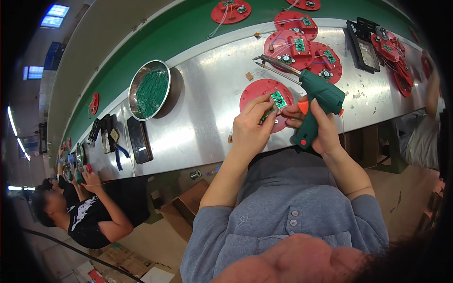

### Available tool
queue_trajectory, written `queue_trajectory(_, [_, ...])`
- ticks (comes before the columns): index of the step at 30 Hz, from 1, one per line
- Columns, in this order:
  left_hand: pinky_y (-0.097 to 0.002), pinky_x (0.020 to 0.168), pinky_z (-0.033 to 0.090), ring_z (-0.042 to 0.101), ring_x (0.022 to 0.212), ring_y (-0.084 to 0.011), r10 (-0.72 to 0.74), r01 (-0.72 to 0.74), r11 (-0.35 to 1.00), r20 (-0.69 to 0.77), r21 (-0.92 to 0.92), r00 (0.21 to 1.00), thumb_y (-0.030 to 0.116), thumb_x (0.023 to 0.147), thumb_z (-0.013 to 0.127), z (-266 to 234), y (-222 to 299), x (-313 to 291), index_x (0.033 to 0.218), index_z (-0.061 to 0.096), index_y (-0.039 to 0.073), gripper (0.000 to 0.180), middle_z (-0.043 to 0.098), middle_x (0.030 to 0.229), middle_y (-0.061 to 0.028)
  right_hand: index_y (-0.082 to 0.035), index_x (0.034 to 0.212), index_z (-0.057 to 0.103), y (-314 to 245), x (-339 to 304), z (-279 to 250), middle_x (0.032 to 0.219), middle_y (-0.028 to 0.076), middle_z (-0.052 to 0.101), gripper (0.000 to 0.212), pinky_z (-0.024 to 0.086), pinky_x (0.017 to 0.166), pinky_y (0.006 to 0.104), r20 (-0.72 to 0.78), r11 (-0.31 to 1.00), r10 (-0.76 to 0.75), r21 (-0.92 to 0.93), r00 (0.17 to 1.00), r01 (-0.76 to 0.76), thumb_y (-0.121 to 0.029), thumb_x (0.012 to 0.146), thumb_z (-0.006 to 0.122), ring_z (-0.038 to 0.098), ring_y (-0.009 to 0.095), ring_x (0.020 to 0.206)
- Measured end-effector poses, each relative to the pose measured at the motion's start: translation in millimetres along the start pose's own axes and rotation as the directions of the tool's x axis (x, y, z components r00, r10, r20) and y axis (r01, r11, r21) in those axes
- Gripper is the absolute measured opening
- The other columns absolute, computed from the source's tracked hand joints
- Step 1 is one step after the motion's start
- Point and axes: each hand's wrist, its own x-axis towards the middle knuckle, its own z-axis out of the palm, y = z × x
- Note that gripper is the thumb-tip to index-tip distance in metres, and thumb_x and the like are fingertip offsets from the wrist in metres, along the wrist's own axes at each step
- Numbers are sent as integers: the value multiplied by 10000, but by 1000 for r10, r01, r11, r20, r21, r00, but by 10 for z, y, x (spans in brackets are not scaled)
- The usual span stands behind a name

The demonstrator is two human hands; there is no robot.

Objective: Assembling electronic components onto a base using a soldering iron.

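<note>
Left hand [257, 122]: thumb and fingers bunched at near-left edge of a green circuit board [278, 99]; can't tell what, if anything, is pinched. Right hand [324, 125]: wrapped round the handle of a green soldering gun [323, 89], some fingers reaching left toward the board. Hands close together; contact between them unclear.

Board sits on a red disc [259, 88], lying on the metal bench [203, 94] in front of the person, partly covered by both hands. Gun is on the disc's right, orange trigger, tip pointing far left, above the bench.

Beyond the disc, far right: cluster of red discs [307, 51] with boards and wires, some overlapping. Right of those, black tray [356, 46], then more red discs piled [401, 70]. Another disc [231, 12] far, on the green strip.

Left: metal bowl [155, 65] of green wires. Nearer, dark phone [139, 140]; pliers [121, 156] just left of it. Co-worker in black top [89, 219] far left; another person [422, 141] at right edge, cut off.
</note>
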Motion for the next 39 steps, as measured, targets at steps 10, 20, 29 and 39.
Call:
queue_trajectory(10, [-208, 514, 356, 450, 563, -85, -440, 558, 616, 344, -557, 829, 106, 875, 495, -204, 264, -123, 903, 592, -22, 163, 494, 631, -27, -19, 1047, 480, -40, -12, 159, 863, 94, 605, 316, 507, 669, 284, -34, 997, -45, -71, 998, 42, -62, 766, 617, 603, 156, 731])
queue_trajectory(20, [-230, 577, 431, 552, 686, -115, -307, 320, 841, 103, -436, 946, 47, 801, 584, 33, 275, -150, 842, 602, -14, 75, 599, 762, -73, -2, 1050, 473, 9, -34, 156, 846, 84, 601, 360, 490, 661, 272, -72, 960, -167, -240, 983, 146, 13, 727, 632, 593, 149, 700])
queue_trajectory(29, [-231, 606, 469, 588, 686, -150, -120, 113, 986, -48, -120, 992, -1, 744, 620, 95, 15, -56, 833, 625, -18, 91, 620, 841, -101, 5, 1090, 498, -153, -491, -483, 991, 132, 563, 318, 469, 641, 275, 88, 820, -191, -533, 978, 208, -189, 841, 533, 552, 138, 681])
queue_trajectory(39, [-257, 654, 486, 618, 761, -188, -79, 78, 996, -30, -41, 996, -19, 723, 607, 111, 5, -54, 830, 622, -15, 109, 633, 888, -123, -5, 1043, 526, -328, -703, -541, 886, 102, 589, 279, 466, 567, 229, -3, 750, -59, -660, 998, 43, -6, 766, 562, 549, 102, 618])
